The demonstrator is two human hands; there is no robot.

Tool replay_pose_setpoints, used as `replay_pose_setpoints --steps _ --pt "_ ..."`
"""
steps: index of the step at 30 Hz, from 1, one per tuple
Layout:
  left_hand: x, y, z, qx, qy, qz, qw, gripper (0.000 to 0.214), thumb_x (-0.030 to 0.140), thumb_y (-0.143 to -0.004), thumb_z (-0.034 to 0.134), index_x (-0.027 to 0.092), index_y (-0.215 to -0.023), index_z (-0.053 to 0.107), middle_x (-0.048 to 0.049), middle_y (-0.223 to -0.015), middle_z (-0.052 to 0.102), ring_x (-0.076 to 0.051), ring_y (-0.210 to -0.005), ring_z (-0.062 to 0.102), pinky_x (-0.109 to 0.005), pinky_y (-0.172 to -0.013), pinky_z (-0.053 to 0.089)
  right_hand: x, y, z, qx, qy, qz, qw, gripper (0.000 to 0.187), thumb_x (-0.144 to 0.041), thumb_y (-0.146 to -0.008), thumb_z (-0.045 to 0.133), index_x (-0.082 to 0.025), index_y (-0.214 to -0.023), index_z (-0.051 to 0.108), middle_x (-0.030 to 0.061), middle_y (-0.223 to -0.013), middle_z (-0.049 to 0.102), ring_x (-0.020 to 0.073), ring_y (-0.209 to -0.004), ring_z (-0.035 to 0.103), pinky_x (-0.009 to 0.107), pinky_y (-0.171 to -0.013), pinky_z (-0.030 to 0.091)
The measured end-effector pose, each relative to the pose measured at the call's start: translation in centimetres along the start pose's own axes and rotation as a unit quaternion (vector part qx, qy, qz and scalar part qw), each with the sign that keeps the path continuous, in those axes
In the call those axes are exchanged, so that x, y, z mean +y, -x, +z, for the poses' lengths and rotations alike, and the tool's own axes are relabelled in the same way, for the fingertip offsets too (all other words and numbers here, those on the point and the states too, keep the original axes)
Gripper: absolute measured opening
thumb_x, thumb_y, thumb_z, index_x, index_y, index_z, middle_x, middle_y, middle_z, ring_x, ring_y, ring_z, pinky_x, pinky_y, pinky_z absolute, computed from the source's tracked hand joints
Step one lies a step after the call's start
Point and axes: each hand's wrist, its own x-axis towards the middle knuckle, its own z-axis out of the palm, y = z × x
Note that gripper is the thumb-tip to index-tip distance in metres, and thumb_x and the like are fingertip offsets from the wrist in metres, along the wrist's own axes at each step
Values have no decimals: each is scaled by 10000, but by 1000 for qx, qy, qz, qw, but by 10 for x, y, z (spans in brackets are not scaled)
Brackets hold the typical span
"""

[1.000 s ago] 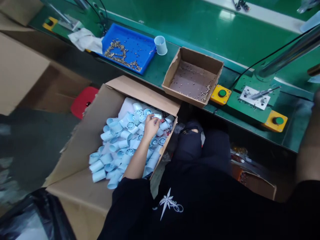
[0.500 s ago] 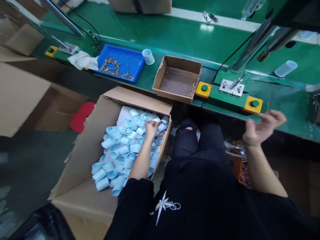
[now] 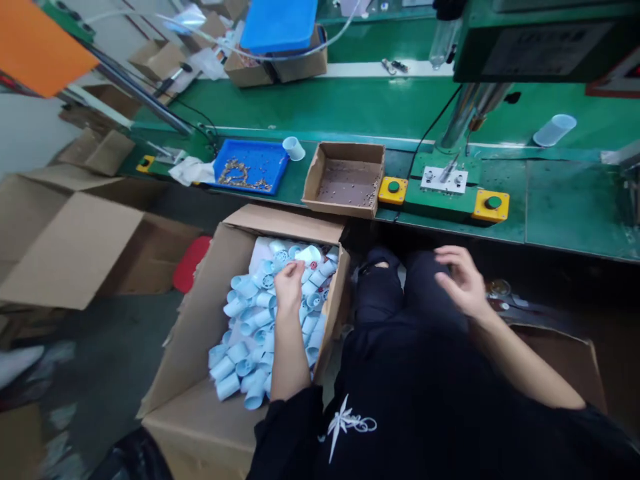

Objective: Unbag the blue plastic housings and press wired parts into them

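Cups (image 3: 229, 386) lie heaped in the box (image 3: 195, 327). The left hand (image 3: 289, 283) is over them, fingers drawn together beside a paler cup (image 3: 309, 254); cannot tell whether it grips. The right hand (image 3: 463, 283), fingers apart, hovers near the lap (image 3: 379, 293).

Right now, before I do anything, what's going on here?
A person has the left hand in a cardboard box of light blue cups, fingertips at one pale cup; whether the grip has closed on it is hard to tell. The right hand is open over the lap, with nothing visible in it. On the green bench ahead sit a blue tray of small metallic pieces, a shallow cardboard tray and a machine base flanked by yellow button boxes.
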Motion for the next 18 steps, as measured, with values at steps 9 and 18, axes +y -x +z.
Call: replay_pose_setpoints --steps 9,18 --pt "89 121 31 -288 341 -29 894 383 593 -1059 472 248 -896 509 -44 -873 677 -188 -826 687 -367 -797 604 18 52 100 -146 -454 338 812 643 -537 -787 904 -215 -1281 647 88 -1138 739 167 -915 710 285 -817 573" --pt "86 129 81 -493 -51 88 864 492 635 -979 460 236 -778 665 -53 -733 698 -243 -739 674 -326 -689 497 47 76 42 -251 -357 376 817 404 -403 -601 987 -243 -949 859 -7 -879 748 136 -772 633 257 -711 489"
